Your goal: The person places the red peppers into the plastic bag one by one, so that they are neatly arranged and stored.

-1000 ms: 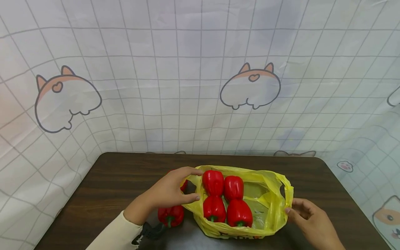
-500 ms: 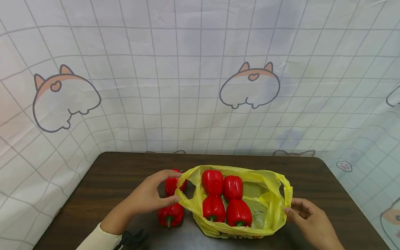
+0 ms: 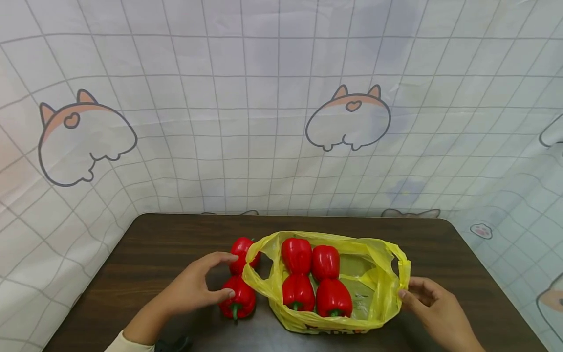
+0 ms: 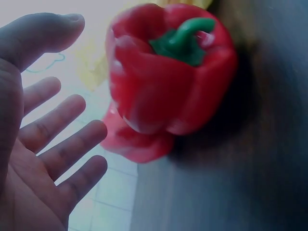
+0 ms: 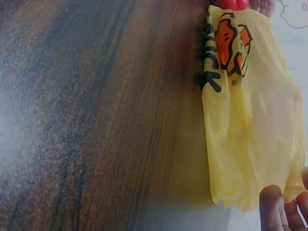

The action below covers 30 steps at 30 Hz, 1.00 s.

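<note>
A yellow plastic bag (image 3: 290, 320) lies with its mouth wide, holding several red bell peppers (image 3: 334, 296) in its left part. My right hand (image 3: 440, 313) pinches the bag's right handle between thumb and fingers; the right wrist view shows the fingers (image 5: 272, 207) at the bag's edge. Two more bell peppers sit outside, left of the bag: a near one (image 3: 238, 298) with its green stem toward me, and a far one (image 3: 241, 252) behind it. My left hand (image 3: 184, 288) is beside them with thumb and fingers spread; the left wrist view shows its palm holding nothing.
A dark wood-grain table (image 3: 162, 244) bears everything. White grid-patterned cloth (image 3: 272, 122) hangs behind it and at both sides. A dark strap-like object (image 3: 173, 344) is near my left wrist. The bag's loose left handle (image 3: 259, 281) loops beside the outer peppers.
My left hand has moved left and away from the bag's left side to the outer peppers, uncovering them; the left handle spread leftward, then was let go. My right hand keeps its hold.
</note>
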Each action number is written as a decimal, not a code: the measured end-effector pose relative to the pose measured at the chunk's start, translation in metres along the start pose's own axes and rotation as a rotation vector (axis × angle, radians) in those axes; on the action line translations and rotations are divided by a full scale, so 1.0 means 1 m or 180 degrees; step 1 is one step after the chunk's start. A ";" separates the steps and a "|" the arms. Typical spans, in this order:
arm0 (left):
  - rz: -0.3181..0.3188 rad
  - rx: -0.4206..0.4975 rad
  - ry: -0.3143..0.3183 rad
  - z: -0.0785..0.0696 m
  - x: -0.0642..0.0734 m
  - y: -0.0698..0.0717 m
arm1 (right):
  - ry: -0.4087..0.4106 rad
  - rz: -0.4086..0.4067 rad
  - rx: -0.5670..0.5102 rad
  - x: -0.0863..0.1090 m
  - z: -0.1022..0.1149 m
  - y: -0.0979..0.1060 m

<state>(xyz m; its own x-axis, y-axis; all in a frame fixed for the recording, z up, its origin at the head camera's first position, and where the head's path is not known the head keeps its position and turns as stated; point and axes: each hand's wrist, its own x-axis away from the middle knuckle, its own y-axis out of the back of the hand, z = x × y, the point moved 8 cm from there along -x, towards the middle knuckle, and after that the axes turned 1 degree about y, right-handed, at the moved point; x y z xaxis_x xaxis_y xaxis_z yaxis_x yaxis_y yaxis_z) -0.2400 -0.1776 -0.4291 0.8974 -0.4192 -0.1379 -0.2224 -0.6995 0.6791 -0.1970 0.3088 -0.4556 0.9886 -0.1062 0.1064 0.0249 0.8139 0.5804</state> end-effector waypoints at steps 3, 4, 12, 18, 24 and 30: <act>0.0073 0.0016 0.0048 0.007 0.005 -0.003 | -0.0006 -0.0003 0.0009 0.001 -0.001 0.000; 0.0102 0.0013 0.0069 0.009 0.006 -0.004 | -0.0019 -0.0003 0.0017 0.001 -0.001 0.000; 0.0380 0.0089 0.0199 0.023 0.015 -0.016 | -0.0012 -0.0026 0.0080 0.000 0.000 0.000; 0.0431 0.0123 0.0277 0.028 0.016 -0.019 | -0.0030 -0.0021 0.0135 0.001 -0.001 0.001; 0.0461 0.0139 0.0300 0.031 0.018 -0.021 | -0.0018 -0.0035 0.0135 0.001 -0.001 0.001; 0.0535 0.0184 0.0360 0.035 0.018 -0.024 | -0.0017 -0.0027 0.0086 0.001 -0.002 0.001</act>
<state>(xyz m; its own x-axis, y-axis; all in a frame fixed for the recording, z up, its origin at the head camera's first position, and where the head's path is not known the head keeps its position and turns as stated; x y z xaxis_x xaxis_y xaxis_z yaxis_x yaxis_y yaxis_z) -0.2319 -0.1883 -0.4732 0.8821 -0.4676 0.0579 -0.3913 -0.6585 0.6429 -0.1958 0.3106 -0.4562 0.9876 -0.1163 0.1057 0.0294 0.7973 0.6029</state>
